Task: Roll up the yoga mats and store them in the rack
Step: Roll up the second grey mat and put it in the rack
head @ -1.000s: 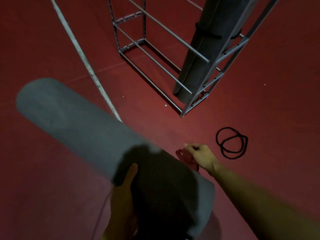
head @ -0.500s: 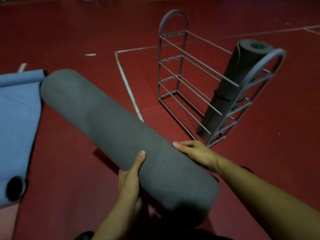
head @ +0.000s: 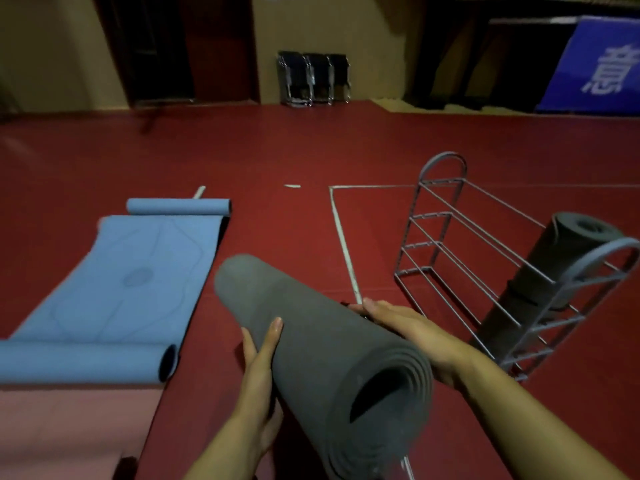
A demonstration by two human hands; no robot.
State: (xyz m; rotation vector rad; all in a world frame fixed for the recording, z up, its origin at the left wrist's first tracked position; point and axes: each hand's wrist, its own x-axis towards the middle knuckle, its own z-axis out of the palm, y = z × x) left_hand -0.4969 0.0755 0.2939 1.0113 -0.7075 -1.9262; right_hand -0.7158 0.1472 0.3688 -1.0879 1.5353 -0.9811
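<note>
I hold the rolled grey mat (head: 311, 341) between both hands, lifted off the red floor (head: 277, 150), its spiral end toward me and its far end pointing away and to my left. My left hand (head: 261, 372) cups the roll from its left side and underneath, thumb laid up along the foam, fingers hidden beneath it. My right hand (head: 405, 327) lies against the right side of the roll with the fingers stretched nearly straight along it, pressing rather than curling round it. To the right of my right hand, near it, stands the grey wire rack (head: 446, 244), and a second rolled grey mat (head: 554, 271) leans upright in its far right end, a dark band around its middle. A white floor line (head: 341, 233) runs away from just beyond my right fingertips, between the roll and the rack. To the left of my left hand a blue mat (head: 138, 278) lies flat on the floor, curled into a roll at both its near and far ends. Nearer to me on that side, beside my left forearm, lies a pink mat (head: 69, 431), touching the blue mat's near roll.
</note>
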